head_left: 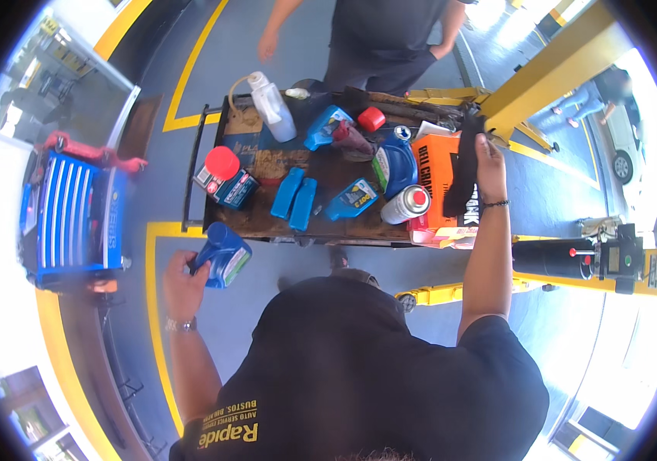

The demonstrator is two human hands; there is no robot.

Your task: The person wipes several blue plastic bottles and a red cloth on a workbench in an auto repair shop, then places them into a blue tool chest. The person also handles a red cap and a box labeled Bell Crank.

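My left hand (184, 286) is wrapped round the handle of a blue plastic jug (226, 257), shaped like an oil jug. The jug hangs off the near left edge of the cart, above the floor. At the cart's right end, my right hand (490, 165) is closed on a limp black cloth (464, 165). This cloth hangs down beside an orange box (437, 173). A spray can (407, 204) with a red and white top leans near the box. Behind it sits another blue jug (397, 167). My right fingers are partly hidden behind the cloth.
The dark cart top (263, 219) bears several blue bottles (303, 203), a white squeeze bottle with a tube (272, 111) and a red-capped container (228, 177). Another person (382, 46) stands at its far side. A yellow lift post (551, 69) rises at right; a blue tool chest (74, 211) stands left.
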